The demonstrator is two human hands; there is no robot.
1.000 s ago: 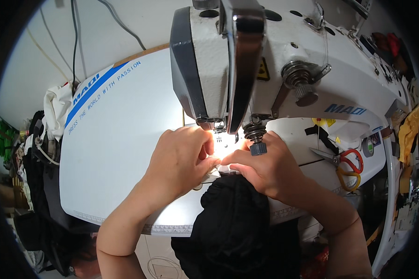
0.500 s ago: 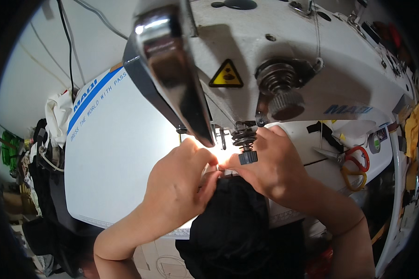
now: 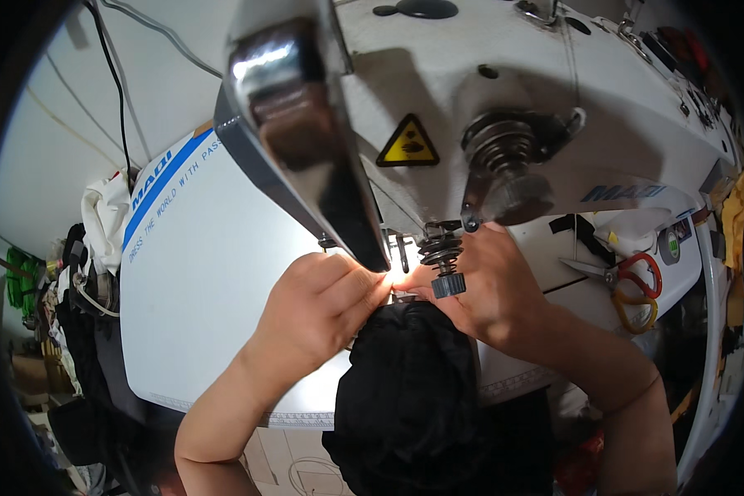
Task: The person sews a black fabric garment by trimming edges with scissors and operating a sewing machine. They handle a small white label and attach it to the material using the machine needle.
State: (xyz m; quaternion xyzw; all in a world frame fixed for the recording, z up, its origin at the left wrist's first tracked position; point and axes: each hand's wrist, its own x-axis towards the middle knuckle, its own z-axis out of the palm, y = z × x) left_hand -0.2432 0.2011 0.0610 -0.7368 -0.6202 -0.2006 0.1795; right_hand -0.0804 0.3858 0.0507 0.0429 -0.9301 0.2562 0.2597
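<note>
A white sewing machine [image 3: 438, 78] with a shiny metal cover arches over both my hands. Black fabric [image 3: 405, 388] hangs bunched from the needle area over the front edge of the white machine bed [image 3: 198, 306]. My left hand [image 3: 318, 302] is closed, its thumb and fingertips pinching the fabric's top edge in front of the lit needle bar [image 3: 401, 252]. Opposite it, my right hand [image 3: 496, 285] grips the same edge with bent fingers, partly hidden by the thread tension knob [image 3: 449, 285]. Glare from the lamp blurs the fingertips and whatever small part lies between them.
Scissors [image 3: 636, 289] with red and yellow handles lie on the right of the machine, near a black strip [image 3: 585, 238]. Piled cloth [image 3: 105, 211] and dark garments crowd the left side. Yellow cloth [image 3: 737, 223] hangs at the far right.
My left fingers have drawn tighter together at the fabric edge, closing the gap below the thumb. The black fabric sits slightly further right, and the whole view has shifted a little.
</note>
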